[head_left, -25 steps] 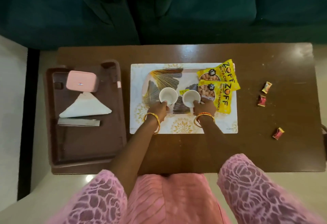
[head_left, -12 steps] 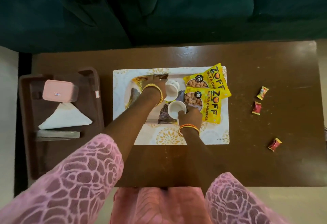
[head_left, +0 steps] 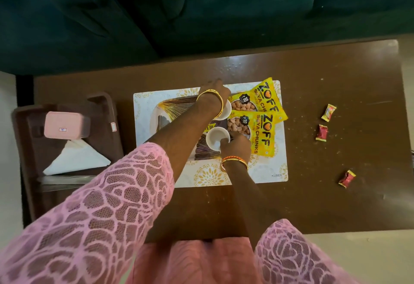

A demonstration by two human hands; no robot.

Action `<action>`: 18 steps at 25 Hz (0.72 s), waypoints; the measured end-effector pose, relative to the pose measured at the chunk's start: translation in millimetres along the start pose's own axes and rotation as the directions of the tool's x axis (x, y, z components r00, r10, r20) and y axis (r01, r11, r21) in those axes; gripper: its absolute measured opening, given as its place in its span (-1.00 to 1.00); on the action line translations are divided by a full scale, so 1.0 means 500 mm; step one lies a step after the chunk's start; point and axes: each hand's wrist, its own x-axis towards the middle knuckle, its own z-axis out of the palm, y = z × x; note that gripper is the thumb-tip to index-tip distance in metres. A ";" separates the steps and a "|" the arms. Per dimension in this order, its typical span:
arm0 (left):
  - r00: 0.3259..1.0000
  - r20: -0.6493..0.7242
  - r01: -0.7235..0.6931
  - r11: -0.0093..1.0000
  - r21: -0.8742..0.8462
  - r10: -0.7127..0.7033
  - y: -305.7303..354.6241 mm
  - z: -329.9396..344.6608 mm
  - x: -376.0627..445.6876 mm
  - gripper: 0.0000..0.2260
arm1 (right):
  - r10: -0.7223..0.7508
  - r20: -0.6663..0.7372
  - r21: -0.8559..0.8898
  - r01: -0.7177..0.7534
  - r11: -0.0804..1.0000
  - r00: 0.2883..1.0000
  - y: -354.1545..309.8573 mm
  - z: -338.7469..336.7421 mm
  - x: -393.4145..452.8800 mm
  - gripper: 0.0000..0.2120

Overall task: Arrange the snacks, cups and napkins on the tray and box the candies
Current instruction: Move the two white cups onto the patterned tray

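White paper cups sit on the patterned tray (head_left: 143, 113): the right hand (head_left: 235, 148) grips the near cup (head_left: 216, 138) at its rim; the left hand (head_left: 216, 92) covers the far cup (head_left: 225, 112), grip unclear. Two yellow soya-chunk packets (head_left: 263, 122) lie alongside. Three candies (head_left: 322, 132) remain on the tabletop (head_left: 336, 205).

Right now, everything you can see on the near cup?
The near cup is small, white and round, plain, and looks like ceramic or plastic. It stands upright, mouth up, apparently empty, on the patterned tray, left of the lower snack packet. The right hand grips its right rim, fingers over the edge. A second cup sits just behind it, apart.
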 end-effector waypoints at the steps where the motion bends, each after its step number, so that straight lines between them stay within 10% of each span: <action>1: 1.000 -0.015 -0.012 1.000 -0.014 0.012 -0.003 0.002 -0.001 -0.62 | 0.000 -0.002 0.000 0.000 1.000 1.000 0.002 0.000 -0.001 -0.73; 9: 0.998 0.046 0.045 0.948 -0.315 -0.032 -0.011 0.018 -0.003 -0.62 | 0.007 -0.023 -0.007 -0.007 1.000 1.000 -0.008 0.005 0.009 -0.73; 18: 0.999 -0.010 0.035 0.968 -0.250 -0.039 -0.026 0.041 -0.016 -0.59 | -0.011 -0.023 -0.029 0.010 1.000 1.000 -0.007 0.001 0.012 -0.70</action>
